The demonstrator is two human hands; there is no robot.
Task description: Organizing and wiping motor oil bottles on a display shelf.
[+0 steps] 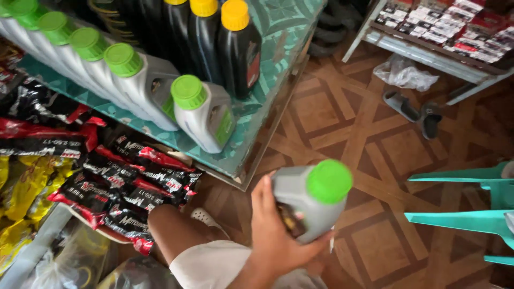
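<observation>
Head cam, the only view I've got: I see one hand [278, 235] low in the frame, wrapped round a grey bottle with a green cap [310, 200]; thumb up along the near side, fingers curled under the far side, so it's a firm grasp w/ the cap end tilted up and away from the wrist, probably because the body is bulky and needs gripping from below; from the thumb's lie I take it as the left hand, tho I can't be sure; the other hand isn't in view at all, so I can't say what it's doing. The bottle hangs in the air over the patterned brown floor [353, 134], just off the corner of a teal-topped shelf [243, 115] and apart from it; on that shelf a row of matching grey bottles w/ green caps [123, 75] runs back to the left, caps all facing the same way, the nearest one [206, 115] standing at the edge; behind them black bottles w/ yellow caps [238, 45] stand upright. Below the shelf, red-and-black packets [128, 182] lie stacked, yellow ones [27, 187] further left; a pair of grey sandals [415, 112] sits on the floor, a teal plastic chair [476, 203] at the right edge, a rack of small boxes [455, 27] top right.
</observation>
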